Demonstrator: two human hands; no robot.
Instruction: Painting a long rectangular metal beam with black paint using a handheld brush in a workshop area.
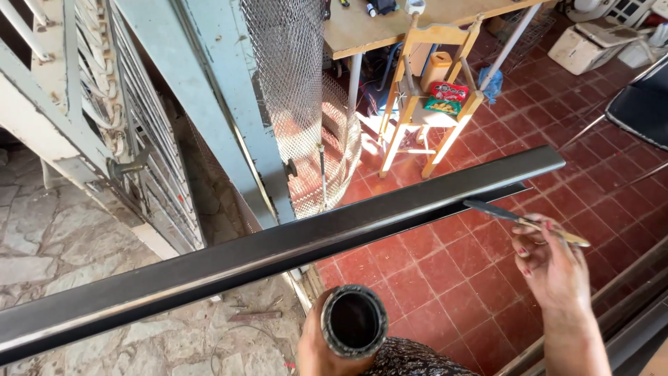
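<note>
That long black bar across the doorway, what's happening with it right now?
A person is painting a long metal bar black. Their right hand holds a thin paintbrush, its bristles touching the bar's lower edge near the far end. Their left hand grips a round can of black paint below the bar. The bar looks glossy and dark along its whole visible length. A wooden stool stands beyond on the red tile floor.

A long black metal bar slants across, glossy with paint. The thin brush touches its underside. The can gapes dark.
</note>
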